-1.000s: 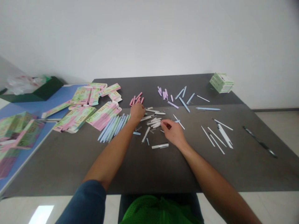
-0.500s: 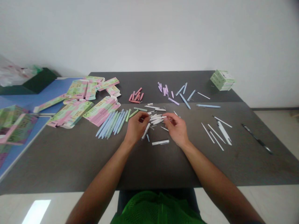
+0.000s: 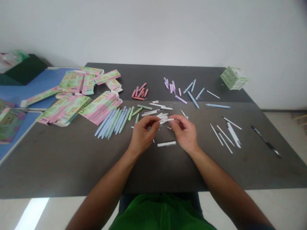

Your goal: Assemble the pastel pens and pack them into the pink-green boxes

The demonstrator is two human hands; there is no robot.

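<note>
My left hand [image 3: 144,132] and my right hand [image 3: 186,134] face each other over the middle of the table, thumbs and fingertips pinched on opposite ends of a thin white pen part [image 3: 167,120]. Just beyond the fingers lies a small pile of white pen parts [image 3: 163,115], partly hidden by them. Nearer the front edge rests a white pen barrel [image 3: 166,144]. A row of pale blue and green pen barrels [image 3: 112,124] lies left of my left hand, with loose green pieces [image 3: 137,111] between the row and the pile.
Flat pink-and-green cartons [image 3: 102,107] overlap at the left. Red pieces [image 3: 139,92], purple pieces [image 3: 173,87] and blue barrels [image 3: 192,99] lie farther back. At right are thin refills [image 3: 220,138], a black pen [image 3: 265,141] and a green box [image 3: 233,78].
Both hands have drawn slightly closer together, now with a white pen part stretched between them. The camera view has shifted a little.
</note>
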